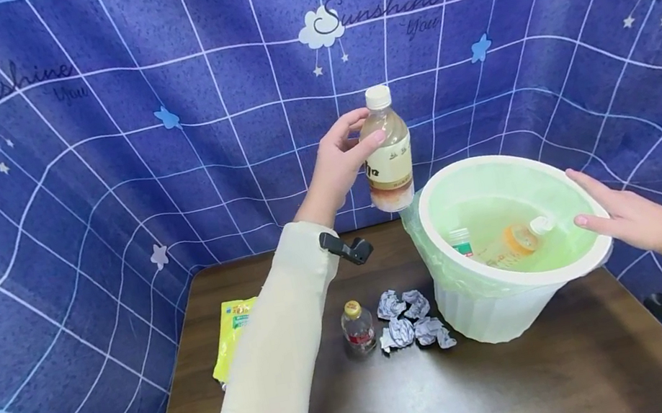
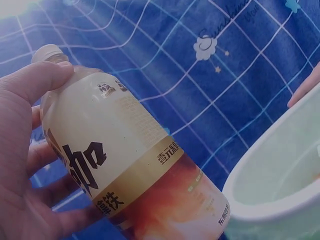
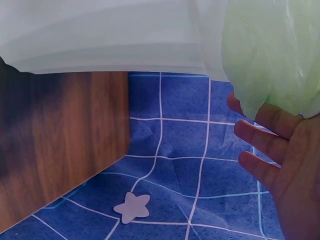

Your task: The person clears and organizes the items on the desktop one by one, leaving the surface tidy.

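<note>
Up in front of the curtain, my left hand (image 1: 339,157) grips a plastic drink bottle (image 1: 390,167) by its upper part, thumb across the shoulder. Its white cap is on, and it stands nearly upright just left of the trash bin's rim. The white trash bin (image 1: 480,313) leans on the table, lined with a thin green bag (image 1: 418,236) folded over its rim. At its right side my right hand (image 1: 635,217) holds the rim, thumb over the inner edge and fingers outside under the bag. Inside lies an orange-labelled bottle (image 1: 520,239) with a white cap.
Left of the bin, several crumpled paper balls (image 1: 412,321) lie on the brown wooden table (image 1: 390,401). Beside them stands a small clear bottle (image 1: 358,330) with a yellow cap. A yellow packet (image 1: 231,336) is partly behind my left sleeve. A blue checked curtain (image 1: 235,105) surrounds the table.
</note>
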### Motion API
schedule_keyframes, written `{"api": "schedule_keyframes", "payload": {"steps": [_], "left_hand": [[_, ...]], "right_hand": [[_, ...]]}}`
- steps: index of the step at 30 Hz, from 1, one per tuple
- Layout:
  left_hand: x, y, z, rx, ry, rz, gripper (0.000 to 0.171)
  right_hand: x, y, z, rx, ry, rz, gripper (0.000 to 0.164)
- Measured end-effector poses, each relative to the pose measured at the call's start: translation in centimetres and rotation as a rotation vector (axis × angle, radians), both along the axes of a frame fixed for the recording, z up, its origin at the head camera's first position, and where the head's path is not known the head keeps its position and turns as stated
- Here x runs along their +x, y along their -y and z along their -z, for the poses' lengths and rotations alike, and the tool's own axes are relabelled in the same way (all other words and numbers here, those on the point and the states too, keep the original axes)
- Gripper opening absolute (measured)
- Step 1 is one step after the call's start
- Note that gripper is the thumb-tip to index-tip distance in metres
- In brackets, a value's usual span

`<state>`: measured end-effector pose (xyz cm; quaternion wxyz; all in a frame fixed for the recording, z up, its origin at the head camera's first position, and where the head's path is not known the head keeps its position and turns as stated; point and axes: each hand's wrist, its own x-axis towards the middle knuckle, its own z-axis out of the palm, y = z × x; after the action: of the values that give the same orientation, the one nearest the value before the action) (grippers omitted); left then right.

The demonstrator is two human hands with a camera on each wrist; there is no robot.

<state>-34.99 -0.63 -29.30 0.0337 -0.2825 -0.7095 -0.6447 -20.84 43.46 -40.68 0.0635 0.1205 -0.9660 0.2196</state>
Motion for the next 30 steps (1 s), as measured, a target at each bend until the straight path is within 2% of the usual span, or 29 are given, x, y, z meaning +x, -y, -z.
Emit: {"api": "schedule_keyframes", "payload": {"steps": [8, 13, 19, 25, 30], "left_hand": [[1.1, -3.4, -0.4, 0.019, -0.016, 0.041, 0.048], [1.7, -5.6, 0.3, 0.039, -0.002, 0.080, 0.047], [2.4, -7.7, 1.5, -0.011, 0.039, 0.139, 0.048], [2.8, -8.2, 2.2, -0.011, 0.073, 0.211, 0.046], [2.5, -7.4, 2.5, -0.024, 0.059, 0.220, 0.048]], "right_hand": [[0.1, 0.1, -0.1, 0.000, 0.022, 0.002, 0.084], [0.0, 0.2, -0.3, -0.019, 0.043, 0.012, 0.084], [0.0, 0.1, -0.2, -0.024, 0.018, -0.004, 0.083], [-0.1, 0.1, -0.2, -0.021, 0.015, -0.005, 0.082], [0.1, 0.1, -0.1, -0.017, 0.013, -0.005, 0.082]]}}
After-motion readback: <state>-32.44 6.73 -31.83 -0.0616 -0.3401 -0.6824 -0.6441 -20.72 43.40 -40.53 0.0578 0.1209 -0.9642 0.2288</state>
